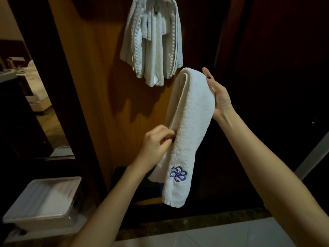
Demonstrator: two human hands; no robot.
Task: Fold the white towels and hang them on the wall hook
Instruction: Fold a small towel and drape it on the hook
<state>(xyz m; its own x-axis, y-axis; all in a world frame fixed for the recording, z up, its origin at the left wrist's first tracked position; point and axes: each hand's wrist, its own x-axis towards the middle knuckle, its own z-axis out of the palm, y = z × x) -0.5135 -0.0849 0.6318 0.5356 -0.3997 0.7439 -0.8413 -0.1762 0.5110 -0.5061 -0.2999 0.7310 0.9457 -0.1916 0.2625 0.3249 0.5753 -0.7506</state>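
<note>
A folded white towel (188, 122) with a blue embroidered flower hangs draped over my right hand (218, 97), whose fingers are hidden under the fold while the thumb points up beside it. My left hand (156, 141) pinches the towel's left edge about halfway down. Several white towels (153, 41) hang bunched from a wall hook (156, 12) on the orange wooden panel above, the hook mostly covered by them.
A white plastic bin (42, 202) stands at the lower left on the floor. A dark doorway on the left shows a bed beyond. Dark wood panels fill the right side; pale floor tiles (222, 234) lie below.
</note>
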